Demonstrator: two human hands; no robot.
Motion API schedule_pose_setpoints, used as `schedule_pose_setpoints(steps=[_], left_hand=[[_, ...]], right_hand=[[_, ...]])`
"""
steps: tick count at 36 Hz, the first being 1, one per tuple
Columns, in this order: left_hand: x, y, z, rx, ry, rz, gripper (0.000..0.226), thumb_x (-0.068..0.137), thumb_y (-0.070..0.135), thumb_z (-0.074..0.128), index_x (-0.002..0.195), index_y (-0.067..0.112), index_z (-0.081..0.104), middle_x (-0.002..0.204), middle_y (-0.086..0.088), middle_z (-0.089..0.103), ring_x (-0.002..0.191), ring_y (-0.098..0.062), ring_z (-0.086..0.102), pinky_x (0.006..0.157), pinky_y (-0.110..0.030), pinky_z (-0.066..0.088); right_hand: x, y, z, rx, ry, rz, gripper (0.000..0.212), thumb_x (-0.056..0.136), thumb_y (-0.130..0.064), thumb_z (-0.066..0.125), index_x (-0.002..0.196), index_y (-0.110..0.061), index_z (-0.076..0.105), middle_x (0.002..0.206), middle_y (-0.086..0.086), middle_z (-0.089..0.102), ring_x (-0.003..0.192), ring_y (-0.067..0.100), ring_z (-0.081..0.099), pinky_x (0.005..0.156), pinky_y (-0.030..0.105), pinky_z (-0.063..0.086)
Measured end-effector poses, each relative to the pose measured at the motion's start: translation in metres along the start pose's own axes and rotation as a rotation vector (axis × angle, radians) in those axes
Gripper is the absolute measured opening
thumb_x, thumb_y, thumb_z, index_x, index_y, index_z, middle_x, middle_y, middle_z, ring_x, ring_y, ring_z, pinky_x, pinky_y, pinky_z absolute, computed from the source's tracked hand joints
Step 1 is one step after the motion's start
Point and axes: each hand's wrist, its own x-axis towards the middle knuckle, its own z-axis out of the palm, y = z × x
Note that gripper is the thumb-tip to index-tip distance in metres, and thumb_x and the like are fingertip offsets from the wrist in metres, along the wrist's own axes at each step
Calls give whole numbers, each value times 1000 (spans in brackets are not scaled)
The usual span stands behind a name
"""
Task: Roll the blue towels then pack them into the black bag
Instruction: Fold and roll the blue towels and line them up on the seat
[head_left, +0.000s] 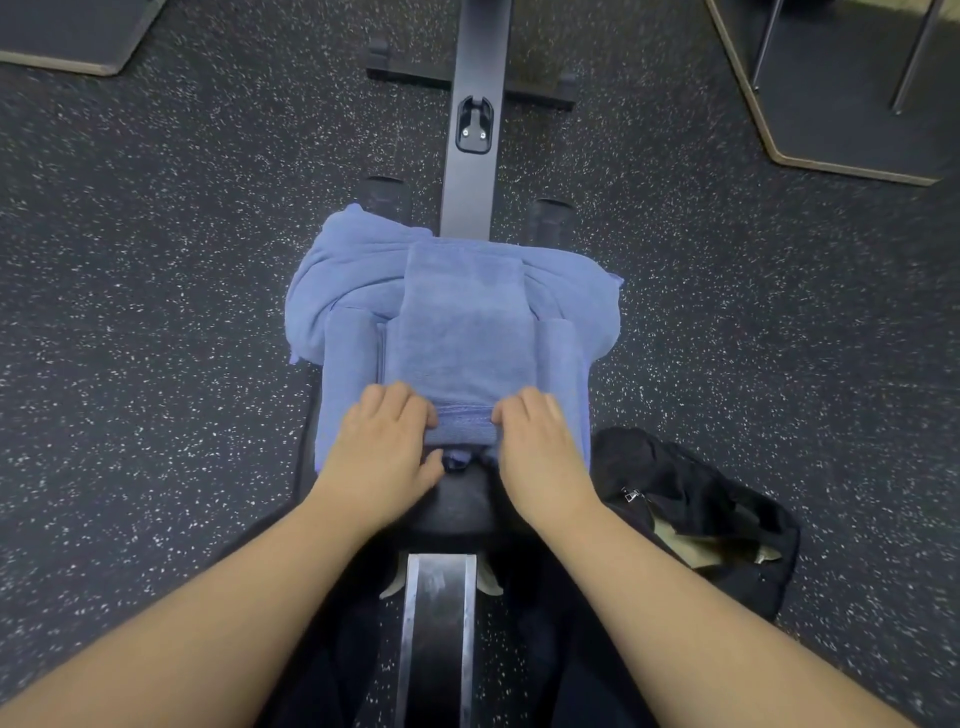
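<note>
While the black bag (696, 525) lay unpacked on the floor at my right, my left hand (387, 441) and right hand (537, 444) gripped the folded blue towel's (462, 332) near edge on the black seat (460, 506), its roll barely started.

Dark speckled rubber floor (156, 312). Black metal rail (474, 171) running up the middle, crossbar foot (415, 73) at its far end. Black padded seat (462, 506). Wood-edged platforms at top left (67, 47) and top right (841, 119).

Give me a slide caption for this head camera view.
Both hands, left hand and right hand, start rolling a folded blue terry towel beside an open black fabric bag.
</note>
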Motion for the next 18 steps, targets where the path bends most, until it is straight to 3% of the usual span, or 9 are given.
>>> schedule_pose_setpoints(steps=[4,9,13,18], left_hand=[[2,-4,7,19,61,-9,28,69,31,43,84,11,57,85,-9,53,82,-25,38,60,-40,48],[3,-4,12,44,124,-25,27,73,27,42,85,9,58,84,-11,57,82,-27,39,60,-41,49],[5,-4,15,61,136,-43,27,80,26,42,88,7,60,86,-12,59,79,-32,52,59,-42,49],[8,-8,15,55,154,-59,31,89,29,38,90,9,62,91,-12,58,81,-29,44,60,-42,47]], right_hand=[[-5,-3,2,-9,36,13,22,62,-11,59,84,-7,57,85,9,55,77,31,53,72,32,41],[-6,4,11,-114,44,-1,40,57,-4,81,91,-9,60,88,7,58,77,27,55,68,28,40],[-4,2,12,-158,118,-48,22,72,-5,47,87,-9,63,85,8,58,74,28,56,64,34,48],[2,8,14,-130,185,-24,14,75,-10,53,85,-11,63,92,6,60,86,23,43,72,31,30]])
